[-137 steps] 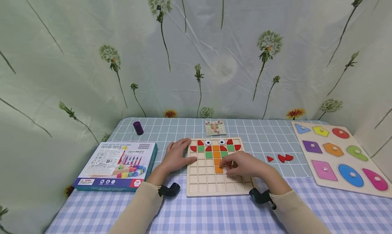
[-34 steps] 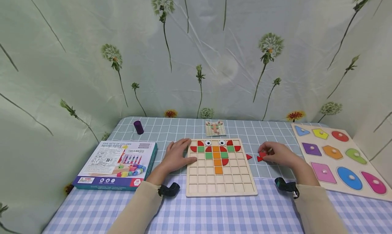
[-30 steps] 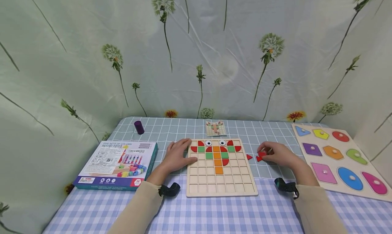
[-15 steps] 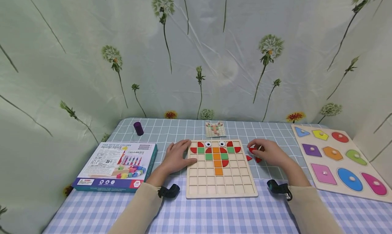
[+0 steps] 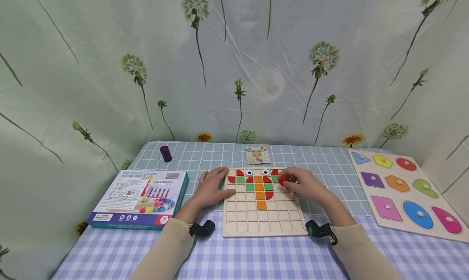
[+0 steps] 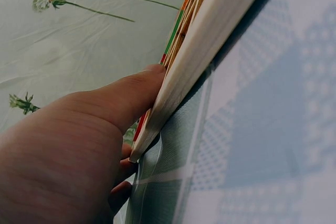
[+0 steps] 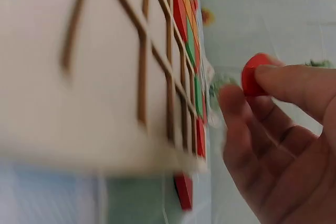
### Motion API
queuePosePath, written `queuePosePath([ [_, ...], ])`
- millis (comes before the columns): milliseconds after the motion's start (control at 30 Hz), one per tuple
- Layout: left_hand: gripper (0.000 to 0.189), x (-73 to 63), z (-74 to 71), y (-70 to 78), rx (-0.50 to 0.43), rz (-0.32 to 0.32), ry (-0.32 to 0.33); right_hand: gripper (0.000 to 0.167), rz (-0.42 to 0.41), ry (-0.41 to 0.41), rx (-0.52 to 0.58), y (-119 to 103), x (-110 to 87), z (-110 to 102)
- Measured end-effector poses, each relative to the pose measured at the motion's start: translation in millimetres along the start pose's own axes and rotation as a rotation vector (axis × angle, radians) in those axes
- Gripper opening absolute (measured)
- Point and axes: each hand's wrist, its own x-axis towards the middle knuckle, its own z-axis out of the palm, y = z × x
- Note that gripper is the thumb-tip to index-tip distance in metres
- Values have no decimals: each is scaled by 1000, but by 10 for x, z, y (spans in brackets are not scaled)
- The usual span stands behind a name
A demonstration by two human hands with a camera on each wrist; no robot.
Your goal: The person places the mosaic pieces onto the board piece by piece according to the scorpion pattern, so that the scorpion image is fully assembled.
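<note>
My right hand pinches a red quarter-round piece between thumb and fingertips, over the upper right part of the wooden grid board. In the right wrist view the piece is lifted clear of the board. My left hand rests at the board's upper left edge, its thumb on the rim and its fingers by the corner. Set in the grid are orange squares, green squares, red quarter-rounds and two eye pieces.
A small pattern card lies behind the board. A loose red piece lies beside the board's edge. At left are a bead-set box and a purple cylinder; a knobbed shape puzzle lies at right.
The right hand has gathered red pieces near the board, then moved left over it with one. Since the earliest frame, a red quarter-round has appeared beside the orange column. The left hand stays put.
</note>
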Motion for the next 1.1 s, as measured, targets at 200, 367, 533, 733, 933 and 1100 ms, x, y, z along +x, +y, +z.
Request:
queuePosePath([
  [200, 83, 11, -1, 6, -3, -2, 1, 14, -51, 6, 41, -133, 28, 138],
  [367, 83, 13, -4, 6, 1, -2, 0, 13, -69, 12, 98, -250, 43, 231],
  [533, 83, 15, -6, 4, 4, -3, -4, 13, -77, 25, 115, -367, 70, 331],
  [733, 83, 22, -11, -9, 10, 8, -2, 12, -6, -6, 141, -471, 100, 455],
  [933, 83, 20, -6, -17, 18, 5, -6, 13, -33, 3, 101, -507, 115, 539],
  [1100, 83, 13, -10, -1, 12, 9, -2, 12, -67, 16, 98, -518, 105, 584],
])
